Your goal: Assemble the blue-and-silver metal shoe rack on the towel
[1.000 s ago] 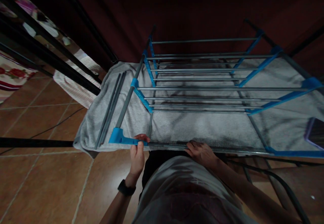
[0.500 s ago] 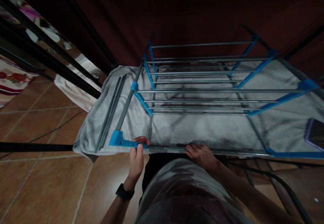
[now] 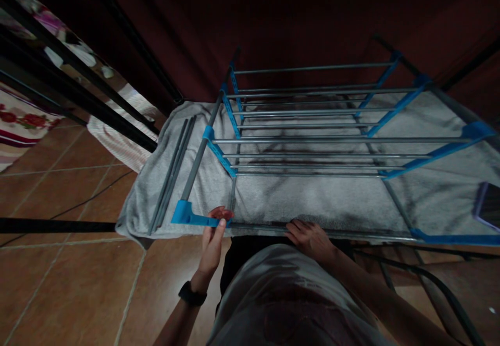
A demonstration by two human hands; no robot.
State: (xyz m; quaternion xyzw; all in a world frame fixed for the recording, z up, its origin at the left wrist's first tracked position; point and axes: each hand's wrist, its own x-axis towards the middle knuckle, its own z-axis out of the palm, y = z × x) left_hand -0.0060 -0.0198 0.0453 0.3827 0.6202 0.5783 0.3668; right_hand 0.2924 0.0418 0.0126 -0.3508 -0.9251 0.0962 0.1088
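A drying rack (image 3: 297, 139) of grey metal tubes with blue plastic joints lies across a grey cloth. My left hand (image 3: 213, 242) is closed around the blue corner bracket (image 3: 191, 218) at the rack's near left, thumb on top and fingers behind it. Further right, my right hand (image 3: 310, 237) wraps its fingers over the near grey tube (image 3: 258, 226), which runs from that bracket along the front edge. The palm side of the right hand is hidden. Several blue side pieces (image 3: 222, 159) carry the thinner cross rods.
Loose grey tubes (image 3: 172, 179) lie side by side on the cloth (image 3: 136, 200) to the left. A dark phone-like object (image 3: 488, 205) rests at the right edge. Black metal bars (image 3: 78, 85) cross the left side, above a tiled floor (image 3: 70, 283). A dark red curtain-like surface (image 3: 273, 17) stands behind.
My left thumb has shifted slightly right along the blue bracket. My right hand stays on the tube, and the rack holds its place apart from a small shift of the view.
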